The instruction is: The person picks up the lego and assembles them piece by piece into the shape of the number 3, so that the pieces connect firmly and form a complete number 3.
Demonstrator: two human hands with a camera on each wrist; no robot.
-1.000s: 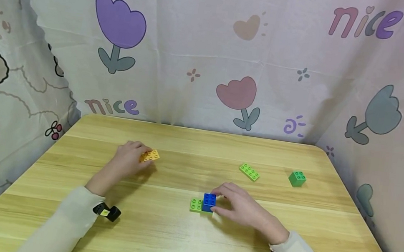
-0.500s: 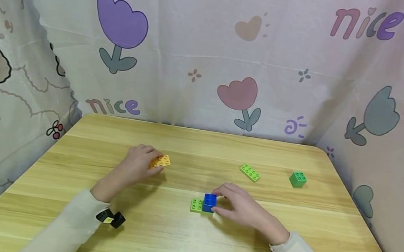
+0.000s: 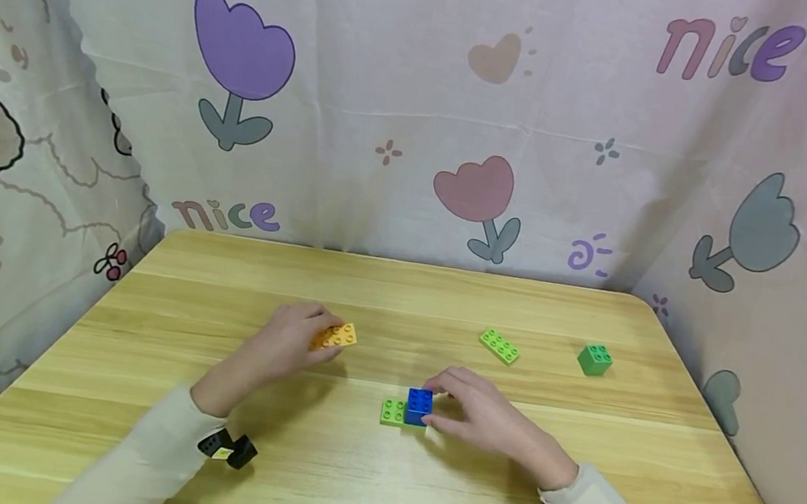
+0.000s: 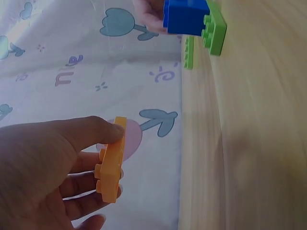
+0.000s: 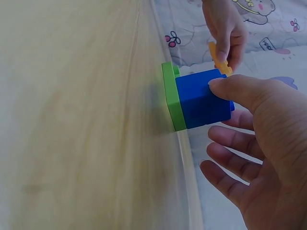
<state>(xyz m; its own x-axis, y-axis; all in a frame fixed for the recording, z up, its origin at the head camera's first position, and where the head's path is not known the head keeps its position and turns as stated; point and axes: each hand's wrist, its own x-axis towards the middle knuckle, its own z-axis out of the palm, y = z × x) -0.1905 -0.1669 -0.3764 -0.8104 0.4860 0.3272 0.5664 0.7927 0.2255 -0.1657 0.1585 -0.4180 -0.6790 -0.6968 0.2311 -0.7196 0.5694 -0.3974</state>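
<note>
My left hand (image 3: 292, 341) pinches a thin orange building brick (image 3: 339, 336) between thumb and fingers. In the left wrist view the orange brick (image 4: 113, 160) is held above the tabletop, its studs facing the palm side. My right hand (image 3: 478, 411) holds a blue block (image 3: 418, 406) by its sides, thumb on the near side, as the right wrist view also shows on the blue block (image 5: 201, 98). That block sits on the right part of a flat light green brick (image 3: 393, 412), whose left studs stay bare. The flat green brick lies on the table.
Behind the right hand lies another flat light green brick (image 3: 498, 346). Farther right stands a taller green block (image 3: 594, 359). The wooden table (image 3: 315, 477) ends at a patterned cloth (image 3: 365, 71) at the back and sides.
My left hand has moved right and a little toward me with the orange brick, nearer the blue block. The right hand and the blue block have stayed in place.
</note>
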